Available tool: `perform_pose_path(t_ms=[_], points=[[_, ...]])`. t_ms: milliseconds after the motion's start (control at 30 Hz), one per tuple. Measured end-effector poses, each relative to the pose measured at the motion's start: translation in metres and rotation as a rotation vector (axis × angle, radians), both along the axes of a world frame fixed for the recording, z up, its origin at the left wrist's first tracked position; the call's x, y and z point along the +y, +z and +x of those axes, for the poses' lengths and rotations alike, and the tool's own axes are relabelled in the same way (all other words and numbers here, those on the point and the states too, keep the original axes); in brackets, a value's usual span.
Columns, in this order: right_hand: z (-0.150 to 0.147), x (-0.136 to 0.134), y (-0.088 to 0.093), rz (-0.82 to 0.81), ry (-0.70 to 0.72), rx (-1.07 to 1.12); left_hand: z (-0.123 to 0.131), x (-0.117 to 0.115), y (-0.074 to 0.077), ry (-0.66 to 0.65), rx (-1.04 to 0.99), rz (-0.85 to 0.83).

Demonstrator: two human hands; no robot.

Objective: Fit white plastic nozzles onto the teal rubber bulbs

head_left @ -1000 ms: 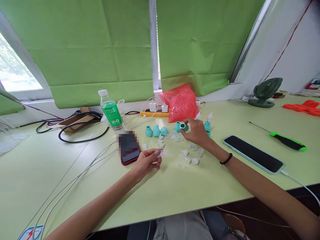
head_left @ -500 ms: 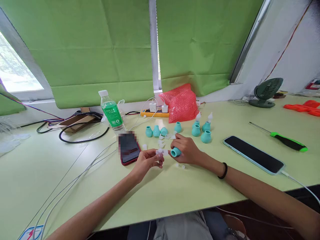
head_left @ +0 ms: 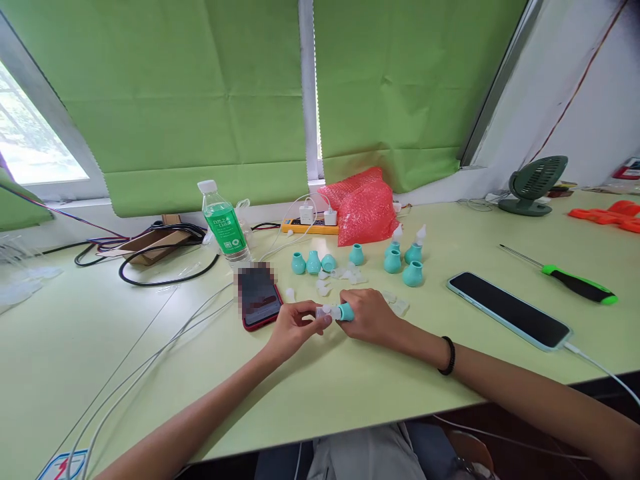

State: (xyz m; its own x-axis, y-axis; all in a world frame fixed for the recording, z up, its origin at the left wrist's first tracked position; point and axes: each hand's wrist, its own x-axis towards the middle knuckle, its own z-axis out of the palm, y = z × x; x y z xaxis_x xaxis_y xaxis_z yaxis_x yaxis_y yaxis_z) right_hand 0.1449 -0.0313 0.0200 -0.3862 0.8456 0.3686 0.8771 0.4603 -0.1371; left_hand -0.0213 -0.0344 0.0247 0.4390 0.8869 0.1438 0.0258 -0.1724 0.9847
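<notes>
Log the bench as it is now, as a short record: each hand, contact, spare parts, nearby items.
Left hand: pinching a clear plastic piece
Right hand: gripping a teal bulb
Contact: piece at the bulb's mouth; depth of fit cannot be told
Other teal bulbs: eight, two with white tips
Loose clear parts: some beyond the hands
Left side: red-cased phone, bottle
Right side: blue-cased phone, screwdriver

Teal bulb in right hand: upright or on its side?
On its side: the teal bulb points its neck toward the translucent plastic piece in the left hand.
</notes>
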Motion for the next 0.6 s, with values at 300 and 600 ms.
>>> perform_pose_path(t_ms=[300, 600], points=[[0.003, -0.001, 0.005, 0.1, 0.317, 0.285, -0.004, 0.004, 0.002, 0.067, 0.024, 0.085], [0.012, 0.009, -0.01, 0.427, 0.421, 0.145, -0.009, 0.008, 0.002, -0.18, 0.158, 0.046]])
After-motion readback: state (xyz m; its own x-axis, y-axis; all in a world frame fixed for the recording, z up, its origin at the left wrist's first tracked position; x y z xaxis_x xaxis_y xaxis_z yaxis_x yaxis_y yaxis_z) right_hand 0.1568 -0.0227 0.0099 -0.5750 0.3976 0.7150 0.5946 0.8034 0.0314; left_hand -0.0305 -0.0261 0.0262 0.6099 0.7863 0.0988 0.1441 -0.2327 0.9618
